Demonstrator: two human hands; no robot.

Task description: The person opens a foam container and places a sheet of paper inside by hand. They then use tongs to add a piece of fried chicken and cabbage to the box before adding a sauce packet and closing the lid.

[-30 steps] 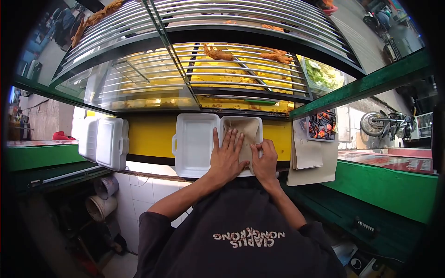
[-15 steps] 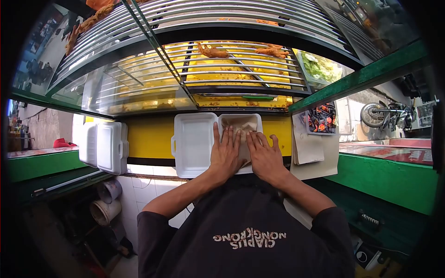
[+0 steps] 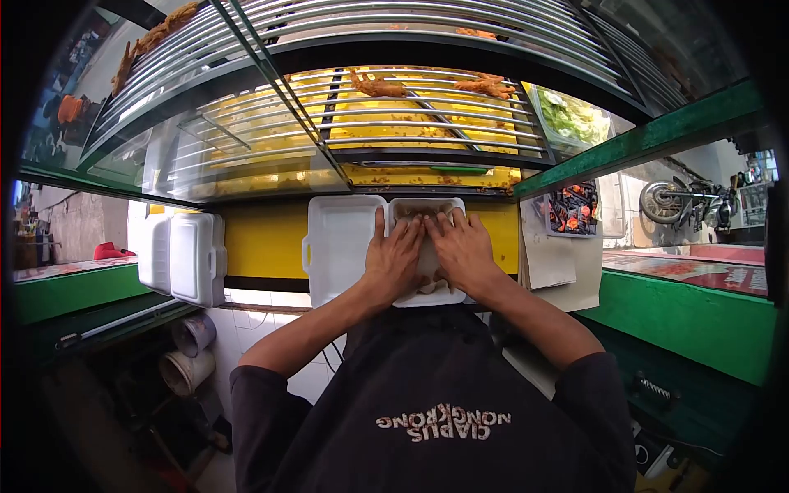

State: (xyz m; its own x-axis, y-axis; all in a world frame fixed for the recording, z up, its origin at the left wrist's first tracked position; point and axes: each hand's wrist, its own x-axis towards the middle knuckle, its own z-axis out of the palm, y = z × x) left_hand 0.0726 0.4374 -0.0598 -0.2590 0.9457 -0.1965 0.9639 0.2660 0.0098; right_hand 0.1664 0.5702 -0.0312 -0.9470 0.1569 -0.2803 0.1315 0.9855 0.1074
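Note:
On the yellow counter lies a white foam takeaway box, its two halves spread apart. Brown wrapping paper lines the right half, creased near the bottom edge. My left hand presses on the paper with stretched fingers, its thumb side toward the middle. Beside it, my right hand lies over the same paper, fingers extended toward the far wall of the box. The fingertips of both hands almost meet there. Part of the paper is hidden under them.
Closed white foam boxes stand at the left. Behind the counter, fried chicken rests on a metal rack in a glass case. To the right are shredded greens, a tub of sachets and flat brown paper sheets.
Both hands have slid farther up into the right half, pushing the paper toward its far wall. The paper sits lower in the box, and its near edge is more crumpled.

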